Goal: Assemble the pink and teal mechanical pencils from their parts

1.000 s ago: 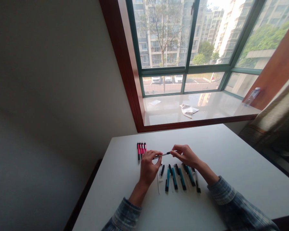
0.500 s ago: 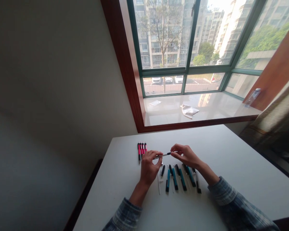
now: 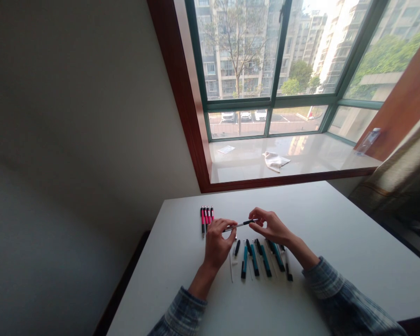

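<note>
Both my hands hold one thin pen refill (image 3: 238, 225) level above the white table (image 3: 336, 242). My left hand (image 3: 217, 243) pinches its left end with the fingers curled. My right hand (image 3: 272, 227) pinches the dark right end between thumb and fingers. Under my hands lie several teal and black pen parts (image 3: 255, 260) in a row, with a white refill (image 3: 230, 268) at their left. A group of pink and black pens (image 3: 206, 217) lies side by side just left of my left hand.
A window sill (image 3: 301, 158) behind the table carries a crumpled white cloth (image 3: 275, 161) and a small paper (image 3: 226, 149). A plastic bottle (image 3: 368, 139) stands at the sill's right end. A curtain (image 3: 399, 182) hangs at the right; a dark wall at the left.
My right hand's fingers have shifted slightly along the dark end of the refill. Otherwise the hands and the parts stay where they were.
</note>
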### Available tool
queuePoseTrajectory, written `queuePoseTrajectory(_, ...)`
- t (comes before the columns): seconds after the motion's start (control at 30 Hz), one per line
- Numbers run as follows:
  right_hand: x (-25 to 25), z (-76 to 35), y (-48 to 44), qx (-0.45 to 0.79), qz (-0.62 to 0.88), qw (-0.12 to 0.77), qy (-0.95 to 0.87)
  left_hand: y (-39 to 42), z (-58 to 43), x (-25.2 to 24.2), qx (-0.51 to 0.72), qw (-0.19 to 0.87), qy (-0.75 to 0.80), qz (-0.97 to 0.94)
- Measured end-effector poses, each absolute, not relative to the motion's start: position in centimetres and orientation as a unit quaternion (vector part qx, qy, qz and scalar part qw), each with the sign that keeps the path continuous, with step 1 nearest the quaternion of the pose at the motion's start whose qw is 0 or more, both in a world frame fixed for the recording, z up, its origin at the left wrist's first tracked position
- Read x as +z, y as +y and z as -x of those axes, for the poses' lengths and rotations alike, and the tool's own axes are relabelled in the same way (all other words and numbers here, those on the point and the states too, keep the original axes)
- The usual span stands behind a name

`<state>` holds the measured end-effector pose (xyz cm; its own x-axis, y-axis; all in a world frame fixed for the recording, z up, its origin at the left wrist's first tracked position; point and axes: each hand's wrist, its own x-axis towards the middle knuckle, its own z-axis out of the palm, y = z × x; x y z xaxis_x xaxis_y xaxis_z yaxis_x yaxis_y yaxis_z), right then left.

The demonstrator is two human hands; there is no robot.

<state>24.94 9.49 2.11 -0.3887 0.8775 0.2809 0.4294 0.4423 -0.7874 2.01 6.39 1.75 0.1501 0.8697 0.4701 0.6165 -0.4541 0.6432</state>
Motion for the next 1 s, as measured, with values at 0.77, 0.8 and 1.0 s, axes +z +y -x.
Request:
queuePoseTrajectory(0.77, 2.0, -25.0, 9.5, 0.324, 0.430, 0.345, -0.769, 6.5, -1.8, 1.6, 0.409, 0.149, 0.504, -0.746)
queuePoseTrajectory(0.8, 2.3, -25.1, 9.5, 0.345, 0.421, 0.350, -0.762, 6.5, -1.8, 1.6, 0.411, 0.152, 0.506, -0.743)
queuePoseTrajectory(1.0, 3.9, -26.0, 9.2, 0.513, 0.318, 0.331, -0.726, 6.8, -1.4, 1.7, 0.436, 0.187, 0.491, -0.730)
